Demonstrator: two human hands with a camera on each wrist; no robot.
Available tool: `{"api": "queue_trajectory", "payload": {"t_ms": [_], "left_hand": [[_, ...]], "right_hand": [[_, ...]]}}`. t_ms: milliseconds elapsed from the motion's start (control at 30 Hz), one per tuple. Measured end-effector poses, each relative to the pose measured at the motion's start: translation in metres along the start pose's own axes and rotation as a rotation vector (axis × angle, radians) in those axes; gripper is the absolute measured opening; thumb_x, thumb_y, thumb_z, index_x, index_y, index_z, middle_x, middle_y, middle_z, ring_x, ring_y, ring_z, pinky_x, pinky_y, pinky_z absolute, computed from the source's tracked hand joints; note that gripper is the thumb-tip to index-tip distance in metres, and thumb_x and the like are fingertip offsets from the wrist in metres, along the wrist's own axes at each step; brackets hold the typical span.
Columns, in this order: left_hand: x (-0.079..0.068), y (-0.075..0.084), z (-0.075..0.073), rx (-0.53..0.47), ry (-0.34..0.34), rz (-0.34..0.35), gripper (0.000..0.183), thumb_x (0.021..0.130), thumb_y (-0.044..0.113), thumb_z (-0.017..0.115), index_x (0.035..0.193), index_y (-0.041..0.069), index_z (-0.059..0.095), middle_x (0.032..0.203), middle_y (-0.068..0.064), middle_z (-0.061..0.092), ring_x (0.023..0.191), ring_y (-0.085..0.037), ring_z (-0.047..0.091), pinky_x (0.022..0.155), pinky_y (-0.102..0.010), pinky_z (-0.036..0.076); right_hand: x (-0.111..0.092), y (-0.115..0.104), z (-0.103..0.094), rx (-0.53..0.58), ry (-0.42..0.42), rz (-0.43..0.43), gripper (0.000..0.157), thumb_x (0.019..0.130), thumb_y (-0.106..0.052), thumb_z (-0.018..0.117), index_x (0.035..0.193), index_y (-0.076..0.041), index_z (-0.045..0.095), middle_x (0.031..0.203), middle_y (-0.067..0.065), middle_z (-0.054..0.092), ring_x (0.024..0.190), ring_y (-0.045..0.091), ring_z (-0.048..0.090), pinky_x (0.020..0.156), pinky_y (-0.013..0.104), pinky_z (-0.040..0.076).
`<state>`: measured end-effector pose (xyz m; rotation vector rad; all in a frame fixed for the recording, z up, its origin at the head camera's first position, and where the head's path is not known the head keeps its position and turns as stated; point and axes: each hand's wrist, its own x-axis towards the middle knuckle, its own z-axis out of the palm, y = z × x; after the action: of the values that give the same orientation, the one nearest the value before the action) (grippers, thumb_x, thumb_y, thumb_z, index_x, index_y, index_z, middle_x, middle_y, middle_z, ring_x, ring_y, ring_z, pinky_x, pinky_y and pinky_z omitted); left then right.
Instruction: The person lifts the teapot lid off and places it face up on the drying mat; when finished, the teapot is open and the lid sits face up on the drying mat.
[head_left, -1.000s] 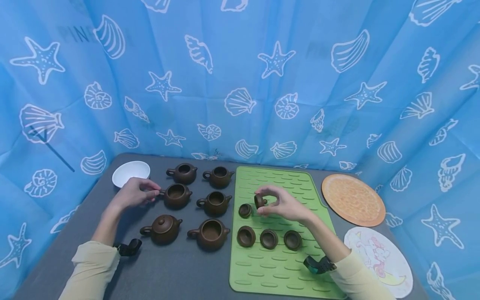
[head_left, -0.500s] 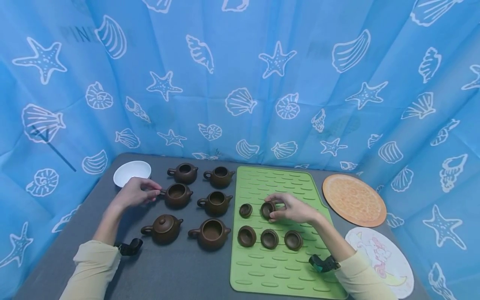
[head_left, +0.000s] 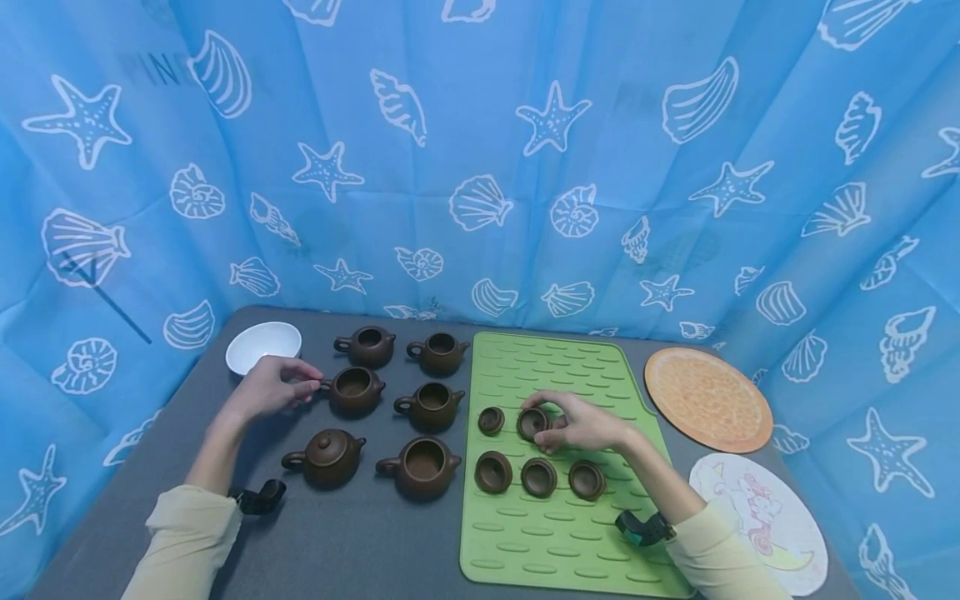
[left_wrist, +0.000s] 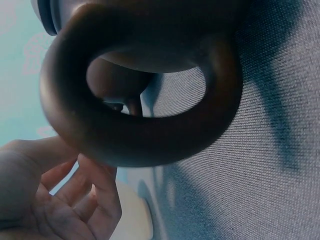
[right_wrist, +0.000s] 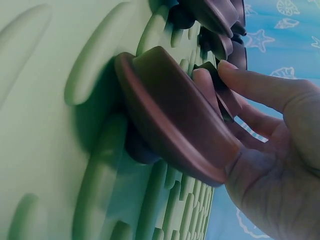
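My left hand [head_left: 276,387] pinches the handle of a small brown lidless teapot [head_left: 355,390] that stands on the grey table. In the left wrist view, the curved handle [left_wrist: 135,142] of the nearer teapot fills the foreground, with my fingers [left_wrist: 102,195] behind it. My right hand [head_left: 581,421] pinches a brown teapot lid [head_left: 531,423], hollow side up, low over the green mat [head_left: 510,533]. Several other upturned lids lie around it, among them a small lid [head_left: 491,421] to its left. One teapot [head_left: 326,458] wears its lid; the others stand uncovered.
A white bowl [head_left: 262,346] stands at the back left beyond my left hand. To the right of the mat lie an orange round mat [head_left: 707,400] and a white printed round mat [head_left: 757,517]. A blue shell-patterned curtain [head_left: 480,167] hangs behind the table.
My right hand has lowered the lid toward the mat and moved it slightly right, and the lid has turned from sideways to hollow side up. My left hand stays at the teapot handle.
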<state>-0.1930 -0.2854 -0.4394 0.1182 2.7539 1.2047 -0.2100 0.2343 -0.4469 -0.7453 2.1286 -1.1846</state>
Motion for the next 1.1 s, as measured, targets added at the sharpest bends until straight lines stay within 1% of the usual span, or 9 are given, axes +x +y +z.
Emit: {"api": "queue_trajectory", "payload": {"t_ms": [67, 167, 267, 333, 433, 467, 567, 800, 1100], "left_hand": [[-0.001, 0.000, 0.000, -0.005, -0.003, -0.004, 0.024, 0.105, 0.007, 0.069, 0.124, -0.005, 0.074, 0.105, -0.024, 0.079, 0.086, -0.024, 0.076, 0.066, -0.032, 0.061], [-0.003, -0.001, 0.000, -0.014, -0.006, -0.007, 0.026, 0.105, 0.007, 0.069, 0.127, -0.005, 0.074, 0.110, -0.026, 0.079, 0.086, -0.025, 0.076, 0.067, -0.033, 0.062], [-0.006, -0.002, 0.000, -0.024, -0.011, -0.009, 0.028, 0.105, 0.006, 0.069, 0.130, -0.005, 0.072, 0.117, -0.028, 0.077, 0.088, -0.025, 0.077, 0.070, -0.035, 0.064], [-0.008, -0.004, 0.000, -0.031, -0.012, -0.012, 0.029, 0.105, 0.005, 0.068, 0.132, -0.006, 0.071, 0.121, -0.029, 0.076, 0.089, -0.025, 0.077, 0.072, -0.036, 0.065], [-0.012, -0.006, -0.001, -0.032, -0.008, -0.016, 0.030, 0.106, 0.005, 0.066, 0.134, -0.005, 0.070, 0.124, -0.029, 0.075, 0.091, -0.024, 0.077, 0.073, -0.037, 0.065], [-0.013, -0.006, -0.001, -0.033, -0.006, -0.017, 0.031, 0.106, 0.006, 0.066, 0.135, -0.005, 0.070, 0.123, -0.029, 0.076, 0.092, -0.025, 0.077, 0.073, -0.036, 0.065], [-0.017, -0.008, -0.001, -0.029, 0.001, -0.018, 0.033, 0.107, 0.010, 0.067, 0.136, -0.004, 0.069, 0.122, -0.027, 0.077, 0.094, -0.026, 0.078, 0.074, -0.034, 0.065], [-0.028, -0.011, -0.002, -0.032, 0.002, -0.032, 0.036, 0.107, 0.014, 0.068, 0.138, -0.003, 0.068, 0.126, -0.027, 0.075, 0.096, -0.026, 0.078, 0.075, -0.035, 0.065], [-0.055, -0.016, -0.001, -0.040, 0.026, -0.011, 0.037, 0.109, 0.026, 0.068, 0.137, 0.001, 0.071, 0.119, -0.020, 0.078, 0.094, -0.021, 0.075, 0.070, -0.029, 0.060]], "right_hand": [[0.001, -0.001, 0.001, 0.004, 0.002, 0.004, 0.053, 0.103, 0.000, 0.068, 0.151, 0.008, 0.047, 0.151, 0.037, 0.048, 0.084, 0.029, 0.078, 0.082, 0.042, 0.068], [0.001, -0.002, 0.002, -0.022, 0.009, 0.008, 0.054, 0.103, -0.002, 0.069, 0.152, 0.007, 0.047, 0.127, 0.037, 0.065, 0.076, 0.030, 0.077, 0.077, 0.042, 0.068], [0.002, -0.003, 0.004, -0.060, 0.025, 0.006, 0.054, 0.104, -0.007, 0.070, 0.153, 0.005, 0.048, 0.112, 0.037, 0.070, 0.065, 0.026, 0.073, 0.070, 0.040, 0.067], [0.003, -0.003, 0.005, -0.077, 0.046, 0.001, 0.053, 0.105, -0.010, 0.071, 0.152, 0.004, 0.050, 0.122, 0.035, 0.069, 0.058, 0.020, 0.067, 0.062, 0.036, 0.063], [0.003, -0.004, 0.005, -0.093, 0.091, 0.012, 0.053, 0.105, -0.012, 0.072, 0.152, 0.001, 0.052, 0.090, 0.022, 0.068, 0.048, 0.008, 0.049, 0.051, 0.026, 0.049], [0.003, -0.006, 0.006, -0.096, 0.109, 0.017, 0.054, 0.105, -0.014, 0.072, 0.153, -0.001, 0.052, 0.075, 0.014, 0.064, 0.046, 0.006, 0.043, 0.049, 0.024, 0.044], [0.003, -0.012, 0.007, -0.095, 0.153, 0.013, 0.055, 0.105, -0.016, 0.073, 0.155, -0.004, 0.051, 0.056, -0.004, 0.041, 0.044, 0.004, 0.033, 0.047, 0.021, 0.036], [0.007, -0.036, 0.023, -0.046, 0.198, -0.058, 0.046, 0.105, -0.015, 0.072, 0.147, -0.003, 0.056, 0.058, -0.006, 0.045, 0.049, 0.004, 0.035, 0.050, 0.022, 0.036], [0.023, -0.059, 0.054, 0.041, 0.153, -0.127, 0.038, 0.104, -0.014, 0.072, 0.140, -0.008, 0.061, 0.069, 0.003, 0.058, 0.057, 0.004, 0.049, 0.054, 0.021, 0.043]]}}
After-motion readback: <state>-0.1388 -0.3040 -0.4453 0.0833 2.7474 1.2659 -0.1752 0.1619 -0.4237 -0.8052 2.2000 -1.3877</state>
